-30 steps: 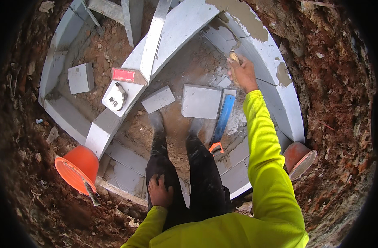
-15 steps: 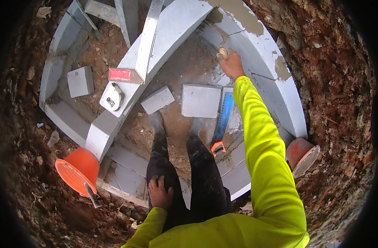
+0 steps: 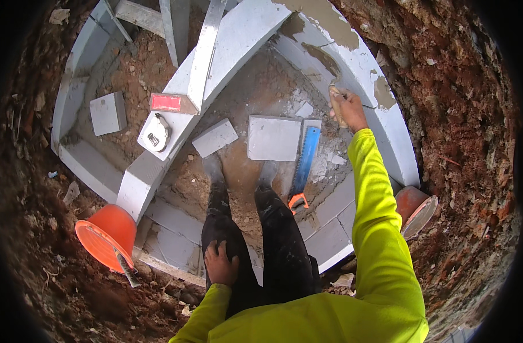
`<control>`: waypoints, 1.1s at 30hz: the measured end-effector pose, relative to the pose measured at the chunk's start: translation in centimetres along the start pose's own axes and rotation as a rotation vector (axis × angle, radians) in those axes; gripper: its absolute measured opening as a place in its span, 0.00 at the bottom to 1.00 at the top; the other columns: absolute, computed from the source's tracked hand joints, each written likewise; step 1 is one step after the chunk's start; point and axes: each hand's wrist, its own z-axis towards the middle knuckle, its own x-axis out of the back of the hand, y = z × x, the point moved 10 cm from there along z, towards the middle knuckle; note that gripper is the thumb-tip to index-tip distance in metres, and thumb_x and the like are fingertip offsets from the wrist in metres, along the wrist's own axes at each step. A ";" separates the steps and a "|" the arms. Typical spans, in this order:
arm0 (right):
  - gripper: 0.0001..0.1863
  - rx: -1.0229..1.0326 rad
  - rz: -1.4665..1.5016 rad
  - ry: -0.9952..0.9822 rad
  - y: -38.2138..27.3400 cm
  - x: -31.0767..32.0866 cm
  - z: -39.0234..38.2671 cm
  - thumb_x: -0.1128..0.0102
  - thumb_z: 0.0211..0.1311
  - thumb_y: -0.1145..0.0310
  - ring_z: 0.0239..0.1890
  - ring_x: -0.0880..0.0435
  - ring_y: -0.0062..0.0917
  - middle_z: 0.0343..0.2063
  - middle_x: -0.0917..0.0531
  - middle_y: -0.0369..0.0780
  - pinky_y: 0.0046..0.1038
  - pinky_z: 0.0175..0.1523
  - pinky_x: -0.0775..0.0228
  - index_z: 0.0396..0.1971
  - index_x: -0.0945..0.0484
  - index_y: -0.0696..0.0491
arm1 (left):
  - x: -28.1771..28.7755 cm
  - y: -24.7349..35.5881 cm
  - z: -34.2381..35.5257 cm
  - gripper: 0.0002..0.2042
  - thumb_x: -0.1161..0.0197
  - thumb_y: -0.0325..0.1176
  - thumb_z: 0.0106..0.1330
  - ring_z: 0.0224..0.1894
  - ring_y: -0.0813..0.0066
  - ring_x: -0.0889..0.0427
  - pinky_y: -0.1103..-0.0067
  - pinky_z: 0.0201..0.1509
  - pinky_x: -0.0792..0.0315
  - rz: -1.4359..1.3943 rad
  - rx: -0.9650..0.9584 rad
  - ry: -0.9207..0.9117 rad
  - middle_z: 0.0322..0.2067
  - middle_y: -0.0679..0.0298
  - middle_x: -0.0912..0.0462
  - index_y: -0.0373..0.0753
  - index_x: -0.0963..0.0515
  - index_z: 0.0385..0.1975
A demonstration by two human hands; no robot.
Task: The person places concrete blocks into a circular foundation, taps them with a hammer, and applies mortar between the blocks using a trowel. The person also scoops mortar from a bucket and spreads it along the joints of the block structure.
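Note:
My right hand (image 3: 349, 107) is closed round the wooden handle of a trowel (image 3: 335, 103), held beside the inner face of the right-hand block wall (image 3: 381, 134). The trowel's blade is hard to make out. Wet mortar (image 3: 321, 59) shows as a dark patch on that wall, just beyond the hand. More grey mortar (image 3: 339, 27) lies smeared along the wall's top. On my left thigh rests my left hand (image 3: 221, 264), empty, its fingers spread. Between my feet and the wall lies a hand saw (image 3: 310, 150) with a blue blade and orange handle.
Loose pale blocks lie ahead of my feet, one squarish (image 3: 274, 138), one smaller (image 3: 215, 138). A tape measure (image 3: 157, 134) and a red-faced tool (image 3: 167, 103) sit on the middle wall. An orange bucket (image 3: 106, 235) leans at left, another bucket (image 3: 415, 210) at right. Rough earth (image 3: 467, 126) surrounds the walls.
My right hand has come nearer and to the right along the wall with the trowel. A dark mortar patch now shows on the wall's inner face. My left hand stays on the thigh.

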 end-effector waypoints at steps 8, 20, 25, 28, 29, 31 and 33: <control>0.21 0.142 -0.321 0.004 0.2 -2.6 -0.2 0.42 0.65 0.60 0.17 0.21 0.22 0.22 0.20 0.41 0.27 0.23 0.29 0.49 0.24 0.60 | -0.5 0.1 -0.3 0.31 0.33 0.37 0.50 0.62 0.48 0.36 0.59 0.65 0.41 0.011 -0.007 -0.009 0.60 0.49 0.35 0.40 0.30 0.58; 0.18 0.216 0.276 -0.056 -8.1 -3.6 -10.1 0.41 0.66 0.62 0.18 0.22 0.20 0.25 0.22 0.37 0.24 0.21 0.29 0.48 0.26 0.58 | -1.2 0.3 -1.0 0.30 0.33 0.37 0.51 0.62 0.47 0.36 0.58 0.65 0.40 0.063 -0.025 -0.001 0.60 0.48 0.35 0.40 0.30 0.58; 0.17 0.229 0.470 -0.111 -15.1 -3.9 -1.5 0.44 0.67 0.61 0.20 0.20 0.24 0.25 0.21 0.41 0.27 0.23 0.26 0.42 0.26 0.62 | -0.8 0.9 -0.5 0.30 0.34 0.38 0.51 0.63 0.47 0.37 0.59 0.65 0.39 0.160 -0.098 0.000 0.60 0.48 0.35 0.40 0.30 0.58; 0.17 0.144 0.598 -0.086 -14.3 -2.3 -1.8 0.47 0.68 0.61 0.20 0.19 0.27 0.26 0.21 0.43 0.28 0.23 0.25 0.41 0.26 0.63 | -0.8 1.3 -0.8 0.30 0.33 0.37 0.51 0.62 0.46 0.35 0.59 0.65 0.39 0.156 -0.115 0.016 0.59 0.47 0.35 0.39 0.29 0.57; 0.17 0.113 0.646 -0.010 -11.9 -1.1 -2.2 0.48 0.69 0.61 0.20 0.19 0.28 0.27 0.21 0.44 0.28 0.23 0.25 0.41 0.26 0.64 | -0.6 1.5 -0.9 0.30 0.33 0.37 0.50 0.61 0.45 0.34 0.59 0.65 0.38 0.145 -0.124 0.034 0.58 0.46 0.34 0.38 0.29 0.56; 0.20 0.028 0.744 0.091 -6.9 2.1 -4.3 0.47 0.70 0.58 0.22 0.20 0.27 0.28 0.21 0.43 0.27 0.24 0.24 0.45 0.26 0.62 | -0.3 1.7 -0.7 0.30 0.33 0.36 0.49 0.60 0.43 0.33 0.59 0.65 0.37 0.129 -0.153 0.071 0.57 0.44 0.33 0.37 0.28 0.55; 0.20 -0.058 0.701 0.234 -1.8 6.0 -7.7 0.47 0.70 0.59 0.21 0.20 0.27 0.28 0.21 0.43 0.27 0.23 0.24 0.48 0.27 0.61 | -0.6 1.6 -0.7 0.30 0.32 0.36 0.49 0.59 0.43 0.33 0.59 0.64 0.37 0.131 -0.192 0.082 0.56 0.43 0.33 0.36 0.29 0.55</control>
